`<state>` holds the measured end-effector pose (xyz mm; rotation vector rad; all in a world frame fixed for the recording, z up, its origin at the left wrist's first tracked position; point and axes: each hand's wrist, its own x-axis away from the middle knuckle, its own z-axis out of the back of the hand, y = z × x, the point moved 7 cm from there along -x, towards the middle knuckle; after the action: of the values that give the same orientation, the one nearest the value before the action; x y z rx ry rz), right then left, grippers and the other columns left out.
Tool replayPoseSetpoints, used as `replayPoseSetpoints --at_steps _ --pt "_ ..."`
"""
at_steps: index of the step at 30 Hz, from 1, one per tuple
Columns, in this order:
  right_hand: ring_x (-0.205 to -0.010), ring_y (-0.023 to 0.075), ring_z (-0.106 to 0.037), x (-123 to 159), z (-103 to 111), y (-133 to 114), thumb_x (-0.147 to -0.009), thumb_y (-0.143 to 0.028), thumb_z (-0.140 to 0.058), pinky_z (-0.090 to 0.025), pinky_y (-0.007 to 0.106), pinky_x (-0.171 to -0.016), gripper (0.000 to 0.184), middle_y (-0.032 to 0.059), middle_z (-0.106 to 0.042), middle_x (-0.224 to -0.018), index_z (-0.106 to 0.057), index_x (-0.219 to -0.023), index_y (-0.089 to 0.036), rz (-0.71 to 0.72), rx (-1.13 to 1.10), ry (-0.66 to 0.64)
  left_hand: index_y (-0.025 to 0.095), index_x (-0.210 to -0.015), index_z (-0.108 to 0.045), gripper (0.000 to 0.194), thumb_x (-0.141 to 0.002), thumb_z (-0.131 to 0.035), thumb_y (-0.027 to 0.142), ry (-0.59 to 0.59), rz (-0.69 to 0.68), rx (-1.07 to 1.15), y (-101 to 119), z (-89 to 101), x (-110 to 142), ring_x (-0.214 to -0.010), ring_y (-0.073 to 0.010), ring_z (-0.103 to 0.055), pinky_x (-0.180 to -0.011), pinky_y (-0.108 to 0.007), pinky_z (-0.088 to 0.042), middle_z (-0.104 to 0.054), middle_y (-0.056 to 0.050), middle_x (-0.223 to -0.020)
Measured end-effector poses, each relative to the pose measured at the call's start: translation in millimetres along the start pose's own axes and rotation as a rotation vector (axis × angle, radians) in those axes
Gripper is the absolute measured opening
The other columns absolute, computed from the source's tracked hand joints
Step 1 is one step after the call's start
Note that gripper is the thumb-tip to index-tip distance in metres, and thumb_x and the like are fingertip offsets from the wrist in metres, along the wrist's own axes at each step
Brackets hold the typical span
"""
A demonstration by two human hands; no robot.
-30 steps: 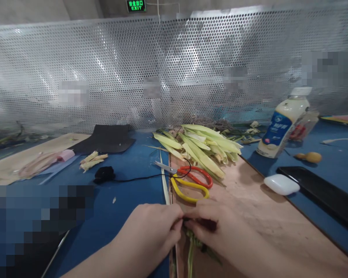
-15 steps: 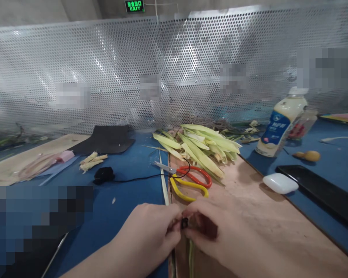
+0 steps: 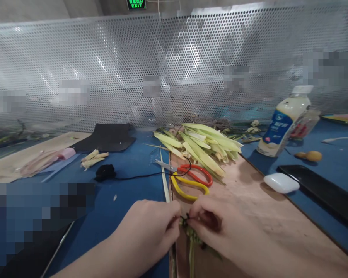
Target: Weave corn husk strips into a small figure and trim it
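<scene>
Black thread [image 3: 185, 220] is looped in a small knot at the top of a green plant piece with a long pale stem [image 3: 191, 251]. My left hand [image 3: 155, 227] pinches one side of the thread, and my right hand [image 3: 217, 224] pinches the other. Both hands are closed, fingertips a short gap apart. My right fingers partly hide the green piece. Just beyond my hands lie scissors [image 3: 191, 181] with one red and one yellow handle. A ball of black thread [image 3: 105, 172] rests to the left, its strand running across to the scissors.
Behind the scissors is a pile of pale green corn husks [image 3: 205, 143]. To the right stand a bottle [image 3: 282, 121], a white case [image 3: 281, 182] and a black phone [image 3: 321, 193]. Black sheet [image 3: 107, 137] and husk scraps [image 3: 93, 159] lie left. A perforated metal screen [image 3: 174, 69] closes the back.
My fingertips have drawn slightly apart, and the black knot and green piece between them show more. The scissors and husks stay put; the view has shifted a little.
</scene>
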<state>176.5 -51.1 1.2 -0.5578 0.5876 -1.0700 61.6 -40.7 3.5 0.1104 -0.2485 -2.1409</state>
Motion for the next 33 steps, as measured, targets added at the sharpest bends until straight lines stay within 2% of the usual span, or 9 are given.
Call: replayPoseSetpoints --at_steps 6,11,14,20,24,26,29,31,33 --pt "-0.054 0.0077 -0.041 4 -3 -5 -0.072 -0.01 -0.051 -0.031 0.019 -0.05 0.009 -0.0034 -0.049 -0.059 -0.054 -0.068 -0.017 0.092 0.056 -0.011 0.021 -0.066 -0.052 0.015 -0.078 -0.042 0.021 0.011 -0.02 0.009 -3 -0.8 -1 -0.051 -0.0119 -0.049 -0.048 -0.024 -0.021 -0.055 0.003 -0.056" --pt "-0.055 0.0069 -0.041 11 -1 -19 -0.065 -0.003 -0.054 -0.03 0.019 -0.054 0.015 -0.006 -0.048 -0.056 -0.054 -0.067 -0.018 0.321 0.131 0.115 0.021 -0.066 -0.056 0.016 -0.078 -0.045 0.022 0.055 -0.03 0.023 -6 0.8 -5 -0.049 -0.0106 -0.046 -0.048 -0.023 -0.02 -0.053 0.004 -0.054" --pt "-0.059 0.0076 -0.045 14 -5 -23 -0.064 -0.002 -0.052 -0.033 0.021 -0.061 0.017 -0.0056 -0.054 -0.062 -0.054 -0.068 -0.018 0.396 0.135 0.157 0.022 -0.068 -0.058 0.015 -0.078 -0.047 0.023 0.099 -0.038 0.053 -7 3.7 -8 -0.049 -0.0097 -0.043 -0.048 -0.022 -0.02 -0.051 0.005 -0.052" --pt "-0.079 0.0111 -0.055 12 -10 -23 -0.075 -0.011 -0.055 -0.036 0.025 -0.076 0.009 -0.0035 -0.062 -0.079 -0.059 -0.076 -0.02 0.422 0.075 0.087 0.021 -0.065 -0.056 0.015 -0.078 -0.05 0.019 0.085 -0.093 0.147 -2 3.7 -12 -0.051 -0.0079 -0.042 -0.049 -0.02 -0.023 -0.051 0.007 -0.055" --pt "-0.071 0.0113 -0.05 3 13 -20 -0.081 -0.015 -0.05 -0.036 0.025 -0.068 0.012 -0.0024 -0.058 -0.073 -0.061 -0.08 -0.02 0.306 0.168 0.08 0.022 -0.067 -0.059 0.016 -0.077 -0.049 0.015 0.076 -0.144 0.189 1 4.3 -12 -0.053 -0.0076 -0.044 -0.051 -0.019 -0.025 -0.055 0.007 -0.058" --pt "-0.07 0.0111 -0.048 -2 19 -21 -0.084 -0.014 -0.046 -0.035 0.025 -0.065 0.018 -0.0024 -0.056 -0.075 -0.062 -0.083 -0.024 0.33 0.251 -0.027 0.021 -0.066 -0.059 0.017 -0.077 -0.049 0.015 0.072 -0.135 0.197 1 4.3 -12 -0.051 -0.0075 -0.043 -0.051 -0.019 -0.026 -0.054 0.007 -0.057" --pt "-0.077 0.0108 -0.049 -5 11 -24 -0.082 -0.01 -0.047 -0.037 0.024 -0.067 0.029 -0.0037 -0.057 -0.084 -0.06 -0.096 -0.032 0.459 0.359 -0.284 0.021 -0.068 -0.06 0.016 -0.076 -0.049 0.014 0.05 -0.112 0.229 -1 3.4 -13 -0.054 -0.008 -0.045 -0.052 -0.018 -0.028 -0.055 0.007 -0.059" --pt "-0.086 0.012 -0.051 -6 7 -25 -0.083 -0.011 -0.048 -0.039 0.026 -0.075 0.03 -0.0035 -0.058 -0.091 -0.059 -0.101 -0.032 0.531 0.406 -0.362 0.023 -0.074 -0.06 0.015 -0.077 -0.048 0.016 0.07 -0.067 0.24 -5 4.9 -14 -0.054 -0.0089 -0.046 -0.052 -0.018 -0.029 -0.054 0.006 -0.059" --pt "-0.089 0.013 -0.052 -7 5 -27 -0.084 -0.013 -0.048 -0.04 0.027 -0.079 0.025 -0.0021 -0.06 -0.093 -0.059 -0.101 -0.027 0.555 0.429 -0.374 0.023 -0.078 -0.058 0.012 -0.079 -0.046 0.02 0.107 -0.007 0.233 -9 7.5 -13 -0.052 -0.0098 -0.045 -0.05 -0.019 -0.028 -0.052 0.006 -0.057"
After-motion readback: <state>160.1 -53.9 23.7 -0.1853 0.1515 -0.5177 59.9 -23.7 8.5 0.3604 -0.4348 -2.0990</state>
